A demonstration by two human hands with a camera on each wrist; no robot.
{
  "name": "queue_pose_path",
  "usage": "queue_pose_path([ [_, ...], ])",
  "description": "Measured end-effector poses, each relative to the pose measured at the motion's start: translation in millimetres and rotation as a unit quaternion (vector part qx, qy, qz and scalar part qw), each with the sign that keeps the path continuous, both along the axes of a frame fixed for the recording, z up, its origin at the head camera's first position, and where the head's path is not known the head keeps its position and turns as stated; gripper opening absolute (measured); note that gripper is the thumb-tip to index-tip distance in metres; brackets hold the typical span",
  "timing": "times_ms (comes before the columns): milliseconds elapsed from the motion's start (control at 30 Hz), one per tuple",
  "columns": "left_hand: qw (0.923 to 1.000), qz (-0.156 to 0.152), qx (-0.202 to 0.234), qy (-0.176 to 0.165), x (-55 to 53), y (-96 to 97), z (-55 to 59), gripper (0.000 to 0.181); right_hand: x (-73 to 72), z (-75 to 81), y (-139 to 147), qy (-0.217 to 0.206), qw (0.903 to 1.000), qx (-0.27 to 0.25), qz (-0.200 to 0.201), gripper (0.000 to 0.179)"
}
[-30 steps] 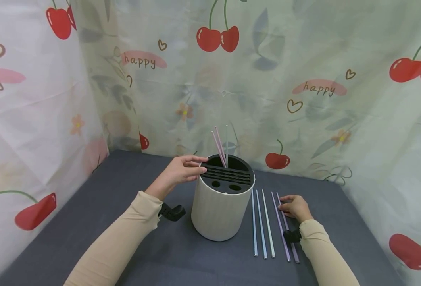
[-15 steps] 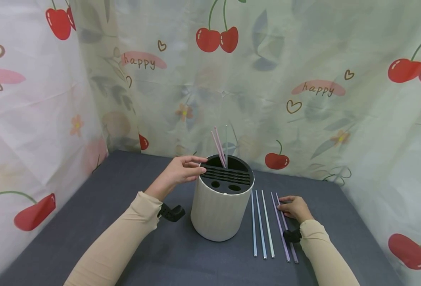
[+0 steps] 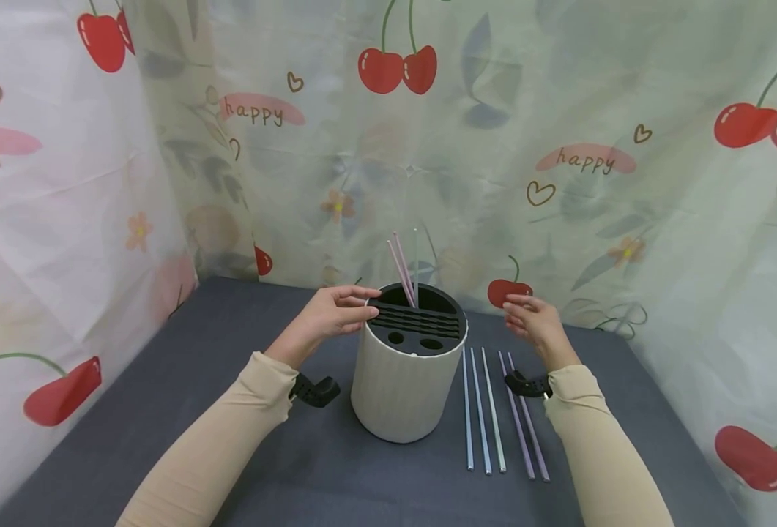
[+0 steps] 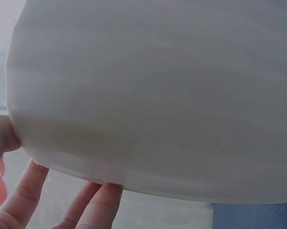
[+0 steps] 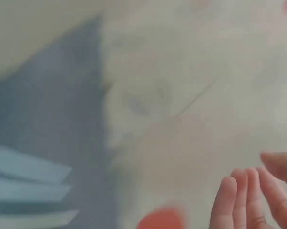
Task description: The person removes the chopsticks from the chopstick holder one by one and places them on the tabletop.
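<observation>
A round off-white holder (image 3: 396,399), with a black slotted insert (image 3: 417,322) in its top, stands on the table. My left hand (image 3: 325,316) touches the holder's upper left rim with thumb and fairly straight fingers. In the left wrist view, its fingertips press against the pale wall (image 4: 148,95). Two pink sticks (image 3: 403,267) and one pale stick (image 3: 417,260) stand in the rear opening. My right hand (image 3: 538,328) hovers above the table's right part, its loosely bent fingers holding nothing. Below it lie two purple sticks (image 3: 526,432), left of them two blue sticks (image 3: 480,417) and a pale green one (image 3: 493,417).
A dark grey cloth (image 3: 283,468) covers the table. Fabric curtains (image 3: 335,161) printed with cherries hang close behind it and on both sides. Black camera straps (image 3: 315,391) sit at both wrists. The insert has narrow slots and two holes (image 3: 430,344) at the front.
My right hand has risen from the purple sticks, moving up and away from the table without a stick. The left hand stays at the holder's rim.
</observation>
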State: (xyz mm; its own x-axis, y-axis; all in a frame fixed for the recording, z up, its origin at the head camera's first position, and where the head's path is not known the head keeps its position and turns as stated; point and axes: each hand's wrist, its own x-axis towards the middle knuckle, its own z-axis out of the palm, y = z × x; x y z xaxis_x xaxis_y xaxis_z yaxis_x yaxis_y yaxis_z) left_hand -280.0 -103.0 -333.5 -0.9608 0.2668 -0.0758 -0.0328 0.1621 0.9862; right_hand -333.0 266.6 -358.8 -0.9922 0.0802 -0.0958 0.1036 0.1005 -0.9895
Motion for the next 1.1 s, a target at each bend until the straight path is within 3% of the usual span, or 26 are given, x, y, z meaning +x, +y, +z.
queue_pose_path([
  [200, 0.9999, -0.006, 0.008, 0.003, -0.5, -0.5, -0.4, 0.045, 6.3, 62.1, -52, 0.130, 0.9884, -0.067, 0.039, 0.031],
  [300, 0.9999, -0.007, 0.008, 0.005, -0.5, -0.8, -0.4, 0.045, 11.9, 81.8, -77, 0.176, 0.9784, -0.089, 0.062, 0.028],
  [400, 1.0000, -0.004, 0.007, 0.004, -0.6, -0.8, -0.3, 0.044, 16.3, 94.1, -98, 0.194, 0.9709, -0.105, 0.095, 0.027],
  [600, 0.9999, -0.001, 0.007, -0.009, -0.2, -0.2, 0.5, 0.044, 15.3, 102.6, -123, 0.169, 0.9701, -0.081, 0.154, 0.027],
  [1100, 0.9999, -0.001, 0.009, -0.011, -0.8, 0.1, 0.9, 0.043, 5.9, 100.4, -138, 0.056, 0.9758, 0.050, 0.205, 0.032],
])
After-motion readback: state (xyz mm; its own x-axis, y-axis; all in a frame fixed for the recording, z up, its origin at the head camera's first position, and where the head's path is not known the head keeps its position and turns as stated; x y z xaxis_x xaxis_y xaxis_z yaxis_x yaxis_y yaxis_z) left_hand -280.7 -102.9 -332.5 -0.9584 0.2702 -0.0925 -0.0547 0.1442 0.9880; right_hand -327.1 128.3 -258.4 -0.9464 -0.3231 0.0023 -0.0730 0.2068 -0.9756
